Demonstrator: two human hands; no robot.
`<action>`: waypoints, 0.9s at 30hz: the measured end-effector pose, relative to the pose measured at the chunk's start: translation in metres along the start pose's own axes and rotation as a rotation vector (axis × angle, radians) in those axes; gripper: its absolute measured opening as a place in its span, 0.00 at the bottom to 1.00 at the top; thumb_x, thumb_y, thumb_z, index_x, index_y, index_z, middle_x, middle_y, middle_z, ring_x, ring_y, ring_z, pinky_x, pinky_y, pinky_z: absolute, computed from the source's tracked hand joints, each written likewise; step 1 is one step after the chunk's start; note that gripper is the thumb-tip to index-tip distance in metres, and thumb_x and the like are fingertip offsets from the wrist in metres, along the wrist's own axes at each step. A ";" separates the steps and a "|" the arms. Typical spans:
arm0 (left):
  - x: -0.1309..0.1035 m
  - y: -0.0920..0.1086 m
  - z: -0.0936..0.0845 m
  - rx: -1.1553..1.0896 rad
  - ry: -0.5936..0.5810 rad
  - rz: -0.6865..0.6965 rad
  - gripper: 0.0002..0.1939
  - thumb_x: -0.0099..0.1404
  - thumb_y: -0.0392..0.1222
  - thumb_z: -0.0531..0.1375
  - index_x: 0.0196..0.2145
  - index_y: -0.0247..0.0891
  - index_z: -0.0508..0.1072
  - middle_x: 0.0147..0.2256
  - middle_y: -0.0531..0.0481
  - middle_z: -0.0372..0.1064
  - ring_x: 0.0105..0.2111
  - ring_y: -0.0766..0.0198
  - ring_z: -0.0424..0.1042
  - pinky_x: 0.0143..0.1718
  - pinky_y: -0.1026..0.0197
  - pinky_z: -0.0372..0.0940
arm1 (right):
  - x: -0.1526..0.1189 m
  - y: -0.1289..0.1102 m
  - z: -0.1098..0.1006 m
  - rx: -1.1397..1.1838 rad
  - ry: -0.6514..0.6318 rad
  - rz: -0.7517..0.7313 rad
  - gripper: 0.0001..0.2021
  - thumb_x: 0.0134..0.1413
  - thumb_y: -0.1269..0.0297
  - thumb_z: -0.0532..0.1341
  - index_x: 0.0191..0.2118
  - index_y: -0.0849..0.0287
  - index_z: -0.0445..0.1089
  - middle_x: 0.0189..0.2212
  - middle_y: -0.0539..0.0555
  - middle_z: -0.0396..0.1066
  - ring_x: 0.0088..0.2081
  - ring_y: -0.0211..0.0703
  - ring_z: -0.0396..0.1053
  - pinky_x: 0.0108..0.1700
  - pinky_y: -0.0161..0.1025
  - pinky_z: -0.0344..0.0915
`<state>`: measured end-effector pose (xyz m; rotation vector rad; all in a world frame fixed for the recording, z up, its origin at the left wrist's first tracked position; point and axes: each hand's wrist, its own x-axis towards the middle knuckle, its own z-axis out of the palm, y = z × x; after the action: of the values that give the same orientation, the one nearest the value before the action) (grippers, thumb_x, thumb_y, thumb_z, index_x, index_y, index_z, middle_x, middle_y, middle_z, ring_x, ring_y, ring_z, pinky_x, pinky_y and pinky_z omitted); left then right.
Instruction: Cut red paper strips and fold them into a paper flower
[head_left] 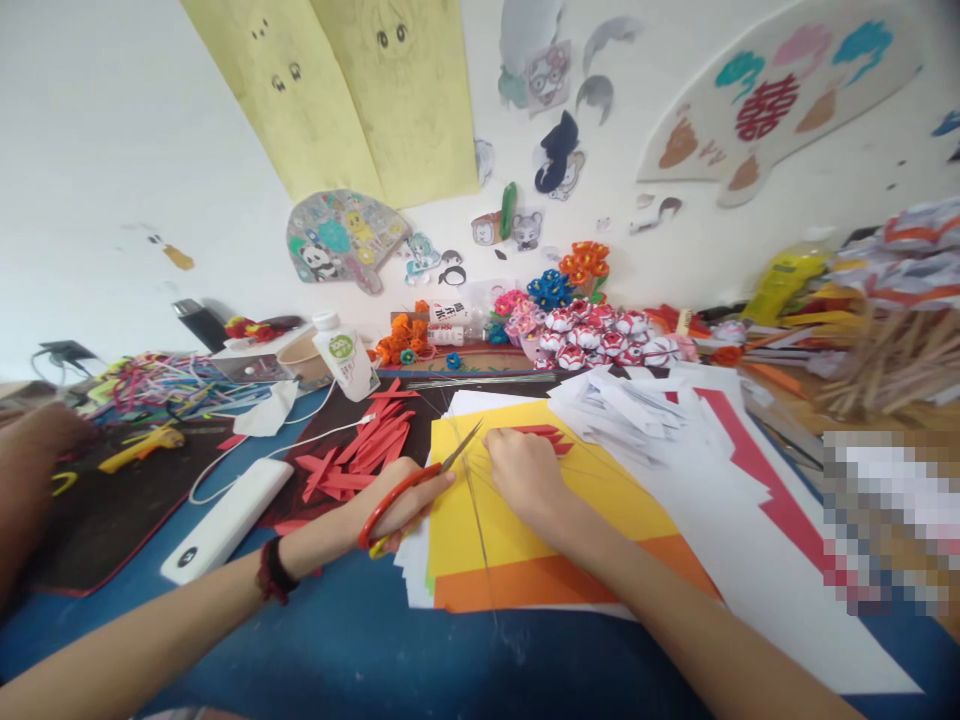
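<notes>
My left hand (405, 500) is closed around the red-handled scissors (401, 495), whose blades point up and to the right over the yellow paper (480, 520). My right hand (525, 475) lies on the yellow sheet with its fingers curled in. Red pointed paper pieces (553, 438) show just beyond its knuckles; whether the fingers grip one is hidden. Thin dark wires or stems cross the yellow sheet between my hands. Orange paper (525, 582) shows under the near edge of the yellow. A pile of red paper strips (367, 450) lies left of the sheets.
A white power bank (225, 520) with a cable lies at left, near another person's blurred arm (37, 480). A white glue bottle (345, 355) stands behind the red strips. White cut papers (622, 410) lie at right, paper flowers (600, 335) along the wall.
</notes>
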<state>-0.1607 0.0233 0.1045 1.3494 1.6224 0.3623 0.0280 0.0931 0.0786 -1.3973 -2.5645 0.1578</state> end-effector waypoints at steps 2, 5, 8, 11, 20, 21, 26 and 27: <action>0.001 -0.002 0.000 0.043 0.010 -0.019 0.31 0.63 0.72 0.51 0.24 0.38 0.64 0.15 0.55 0.60 0.09 0.69 0.59 0.08 0.67 0.53 | 0.001 0.000 0.002 0.001 0.009 0.000 0.13 0.58 0.79 0.52 0.40 0.64 0.72 0.38 0.62 0.78 0.38 0.54 0.79 0.36 0.41 0.70; 0.002 -0.007 -0.001 0.042 -0.002 0.015 0.33 0.65 0.72 0.48 0.24 0.38 0.64 0.15 0.55 0.59 0.10 0.69 0.58 0.09 0.67 0.53 | 0.002 0.000 0.004 0.013 0.007 0.005 0.13 0.59 0.78 0.51 0.40 0.64 0.73 0.38 0.62 0.78 0.38 0.53 0.78 0.37 0.41 0.70; 0.001 -0.010 -0.001 0.037 -0.004 0.044 0.32 0.66 0.71 0.49 0.24 0.38 0.64 0.15 0.56 0.58 0.10 0.69 0.58 0.09 0.67 0.52 | 0.002 0.000 0.004 0.035 -0.011 0.017 0.12 0.59 0.77 0.52 0.40 0.64 0.73 0.38 0.62 0.79 0.39 0.54 0.78 0.37 0.41 0.70; 0.001 -0.012 -0.002 0.031 -0.019 0.049 0.31 0.66 0.70 0.50 0.24 0.38 0.63 0.16 0.56 0.58 0.11 0.69 0.58 0.11 0.67 0.53 | 0.002 -0.001 0.003 0.048 -0.002 0.014 0.11 0.60 0.76 0.53 0.39 0.63 0.73 0.38 0.62 0.79 0.39 0.54 0.78 0.37 0.42 0.70; 0.000 -0.010 -0.004 0.040 -0.053 0.077 0.32 0.67 0.68 0.50 0.20 0.37 0.63 0.14 0.54 0.58 0.10 0.69 0.59 0.11 0.66 0.54 | 0.001 -0.001 0.001 0.049 -0.014 0.014 0.12 0.62 0.76 0.52 0.40 0.63 0.73 0.39 0.63 0.78 0.39 0.55 0.78 0.38 0.43 0.70; 0.000 -0.009 -0.004 0.041 -0.048 0.072 0.31 0.67 0.67 0.51 0.21 0.37 0.64 0.14 0.54 0.59 0.10 0.69 0.59 0.11 0.66 0.54 | 0.001 -0.001 0.001 0.046 -0.013 0.017 0.12 0.62 0.76 0.52 0.40 0.63 0.73 0.39 0.63 0.78 0.39 0.55 0.78 0.38 0.43 0.70; 0.002 -0.014 -0.004 0.022 -0.046 0.071 0.29 0.67 0.66 0.53 0.22 0.37 0.64 0.15 0.55 0.60 0.10 0.70 0.59 0.10 0.67 0.54 | 0.000 -0.002 -0.002 0.047 -0.005 0.025 0.14 0.62 0.77 0.51 0.41 0.63 0.73 0.38 0.62 0.78 0.40 0.56 0.78 0.38 0.43 0.70; 0.003 -0.015 -0.005 0.019 -0.048 0.072 0.29 0.67 0.65 0.52 0.22 0.37 0.64 0.15 0.55 0.59 0.10 0.70 0.59 0.10 0.67 0.54 | 0.000 -0.002 -0.003 0.050 -0.007 0.024 0.14 0.62 0.77 0.51 0.41 0.64 0.73 0.38 0.63 0.78 0.40 0.56 0.78 0.38 0.43 0.70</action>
<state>-0.1733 0.0218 0.0943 1.4230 1.5440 0.3551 0.0266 0.0918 0.0819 -1.4123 -2.5326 0.2292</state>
